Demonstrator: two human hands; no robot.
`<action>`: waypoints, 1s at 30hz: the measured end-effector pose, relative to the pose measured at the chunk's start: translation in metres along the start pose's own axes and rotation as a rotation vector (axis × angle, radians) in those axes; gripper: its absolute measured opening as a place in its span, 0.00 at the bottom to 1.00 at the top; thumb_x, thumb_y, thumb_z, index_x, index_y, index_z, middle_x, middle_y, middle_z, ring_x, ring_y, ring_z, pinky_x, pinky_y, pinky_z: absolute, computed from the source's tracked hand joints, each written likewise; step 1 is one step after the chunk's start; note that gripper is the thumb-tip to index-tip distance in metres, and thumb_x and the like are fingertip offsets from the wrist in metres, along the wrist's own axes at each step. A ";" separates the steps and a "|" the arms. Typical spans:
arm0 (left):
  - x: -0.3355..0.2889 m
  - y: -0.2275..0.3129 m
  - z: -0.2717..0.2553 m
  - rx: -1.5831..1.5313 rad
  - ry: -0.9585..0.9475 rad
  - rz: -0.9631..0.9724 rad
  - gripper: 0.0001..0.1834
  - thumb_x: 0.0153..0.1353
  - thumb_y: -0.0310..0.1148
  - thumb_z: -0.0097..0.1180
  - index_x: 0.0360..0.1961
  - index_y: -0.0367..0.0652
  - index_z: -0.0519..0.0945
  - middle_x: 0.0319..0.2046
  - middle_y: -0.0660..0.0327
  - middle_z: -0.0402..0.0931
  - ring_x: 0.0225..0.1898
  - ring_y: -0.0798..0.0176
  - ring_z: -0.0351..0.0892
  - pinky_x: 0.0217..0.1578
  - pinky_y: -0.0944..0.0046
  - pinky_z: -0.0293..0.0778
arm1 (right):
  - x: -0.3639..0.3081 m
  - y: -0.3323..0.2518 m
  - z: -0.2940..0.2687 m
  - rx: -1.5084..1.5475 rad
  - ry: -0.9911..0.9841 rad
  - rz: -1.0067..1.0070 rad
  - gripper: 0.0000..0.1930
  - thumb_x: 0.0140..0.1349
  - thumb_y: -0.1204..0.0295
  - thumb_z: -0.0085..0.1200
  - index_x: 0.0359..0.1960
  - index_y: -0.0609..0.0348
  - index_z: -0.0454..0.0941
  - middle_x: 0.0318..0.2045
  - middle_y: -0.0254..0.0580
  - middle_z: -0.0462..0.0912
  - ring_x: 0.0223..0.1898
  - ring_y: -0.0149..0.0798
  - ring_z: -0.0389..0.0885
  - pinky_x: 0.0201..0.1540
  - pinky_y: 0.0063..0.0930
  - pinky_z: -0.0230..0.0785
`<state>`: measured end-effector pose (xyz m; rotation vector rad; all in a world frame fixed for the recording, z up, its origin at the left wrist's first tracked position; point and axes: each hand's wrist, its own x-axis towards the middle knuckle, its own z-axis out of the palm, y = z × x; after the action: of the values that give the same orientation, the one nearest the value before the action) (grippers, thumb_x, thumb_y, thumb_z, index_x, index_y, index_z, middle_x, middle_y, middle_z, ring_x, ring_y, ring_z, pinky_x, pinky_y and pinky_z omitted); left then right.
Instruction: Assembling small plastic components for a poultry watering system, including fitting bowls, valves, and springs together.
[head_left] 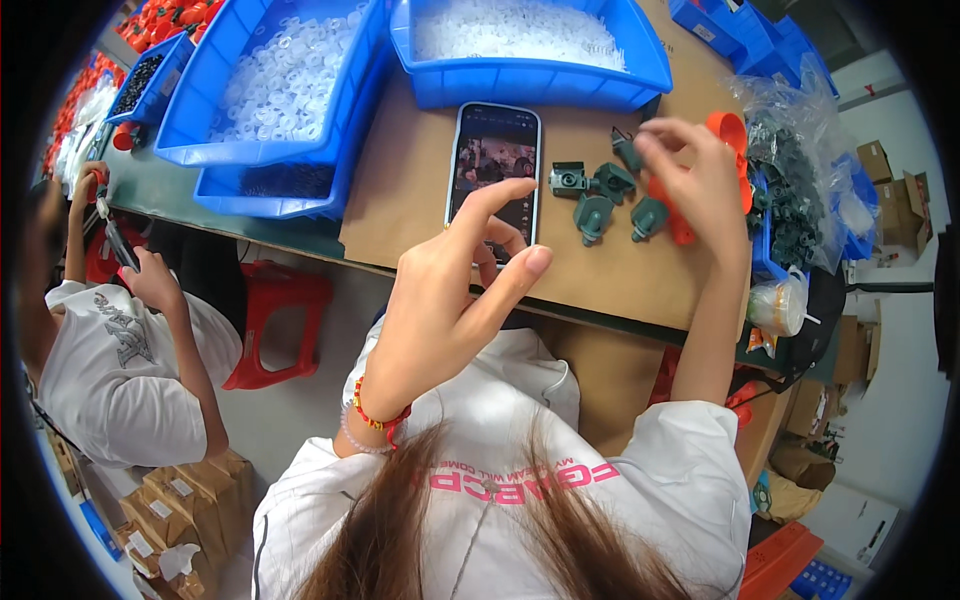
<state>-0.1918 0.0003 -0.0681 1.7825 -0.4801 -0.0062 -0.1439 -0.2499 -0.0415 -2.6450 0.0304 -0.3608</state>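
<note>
My left hand (450, 290) hangs in front of a smartphone (525, 135) lying on the brown board. Its thumb and index finger are spread apart, with nothing between them. The phone's screen is lit and shows a picture; my fingers hide part of it. My right hand (695, 165) is over the right side of the board, fingers curled and slightly blurred. Beside its fingertips is a dark green plastic part (627, 150); whether they grip it is unclear. Several similar dark green parts (592, 215) lie close by. Orange-red plastic pieces (680, 222) lie partly under my right hand.
Blue bins (540, 82) with small whitish plastic pieces line the far side. To the right are a bagged heap of dark green parts (785, 150) and a lidded cup (780, 305). At left, a co-worker (130, 360) holds a tool near a red stool (275, 320).
</note>
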 end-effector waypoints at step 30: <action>-0.031 -0.031 -0.070 -0.240 0.658 0.054 0.15 0.56 0.26 0.52 0.46 0.36 0.70 0.23 0.67 0.69 0.22 0.80 0.61 0.23 0.80 0.58 | 0.053 -0.185 0.095 0.178 0.158 -0.673 0.04 0.49 0.73 0.56 0.27 0.59 0.78 0.25 0.38 0.79 0.28 0.36 0.74 0.35 0.24 0.66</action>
<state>-0.1924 0.0807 -0.0861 1.4292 -0.0448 0.5232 -0.0758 -0.0468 -0.0263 -2.3731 -0.8139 -0.7465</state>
